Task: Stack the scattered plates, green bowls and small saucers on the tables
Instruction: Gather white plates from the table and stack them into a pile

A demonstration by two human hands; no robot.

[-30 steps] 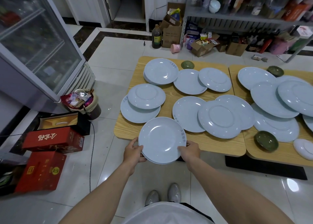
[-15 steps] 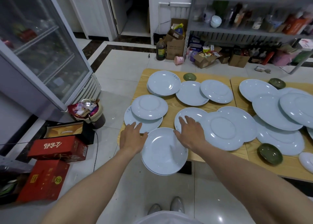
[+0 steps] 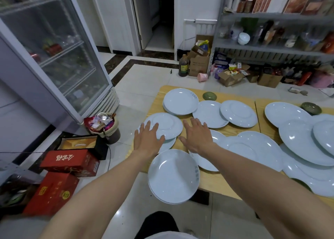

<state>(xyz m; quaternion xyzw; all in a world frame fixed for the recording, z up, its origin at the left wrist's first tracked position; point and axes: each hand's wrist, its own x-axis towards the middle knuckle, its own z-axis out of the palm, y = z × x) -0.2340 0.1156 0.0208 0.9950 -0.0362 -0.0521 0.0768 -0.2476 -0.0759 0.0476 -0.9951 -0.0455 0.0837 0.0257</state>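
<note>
A small stack of pale blue plates (image 3: pixel 173 177) lies at the near left corner of the wooden table (image 3: pixel 213 182), overhanging its edge. Beyond it an upside-down plate (image 3: pixel 167 124) rests on another plate. My left hand (image 3: pixel 147 139) is flat with spread fingers over the left rim of that upside-down plate. My right hand (image 3: pixel 197 134) is stretched open just right of it, above the table and the edge of another plate (image 3: pixel 216 135). More pale blue plates (image 3: pixel 238 113) overlap across both tables. Green bowls (image 3: pixel 209 95) sit at the far edge.
A second table (image 3: pixel 261 115) with large plates (image 3: pixel 303 144) and a green bowl (image 3: pixel 310 108) adjoins on the right. A glass-door fridge (image 3: pixel 45 58), a full bin (image 3: pixel 103 124) and red boxes (image 3: pixel 70 160) stand on the floor at the left. Shelves and cartons line the back wall.
Both hands let go of the plate stack, left it at the table's near corner and reached forward to either side of the upside-down plate.
</note>
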